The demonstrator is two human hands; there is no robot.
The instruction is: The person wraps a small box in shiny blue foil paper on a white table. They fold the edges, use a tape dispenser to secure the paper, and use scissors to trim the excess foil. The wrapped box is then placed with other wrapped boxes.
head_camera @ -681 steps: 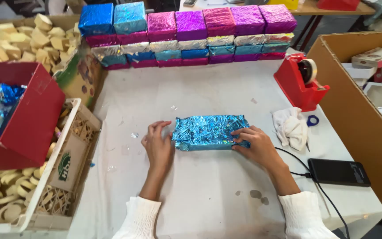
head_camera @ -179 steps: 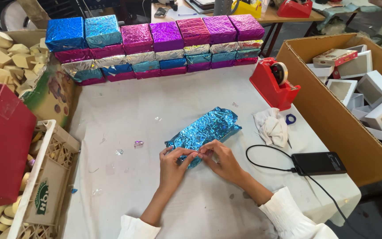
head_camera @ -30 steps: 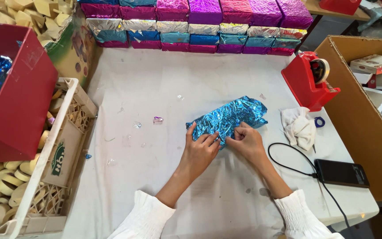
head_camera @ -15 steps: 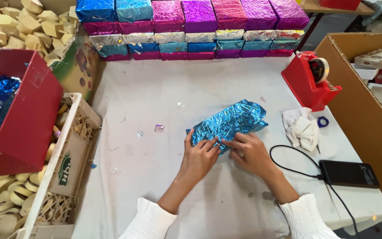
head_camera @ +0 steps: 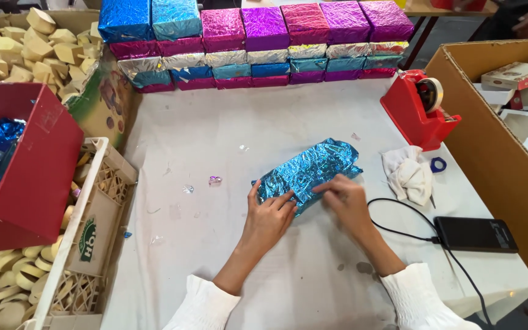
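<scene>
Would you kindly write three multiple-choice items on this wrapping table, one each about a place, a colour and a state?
1. Where is the red tape dispenser?
A. Right of the blue foil-wrapped parcel, near the big cardboard box
B. Inside the red box on the left
C. On top of the stacked packages

2. What colour is the foil under the hands?
A. Purple
B. Silver
C. Blue

3. How are the hands placed?
A. Left hand and right hand both press on the parcel
B. Only one touches it
C. Both are lifted clear

Answers: 1 A, it stands on the table by the white cloth; 2 C, the crinkled foil is blue; 3 A, fingers of both rest on the foil.
</scene>
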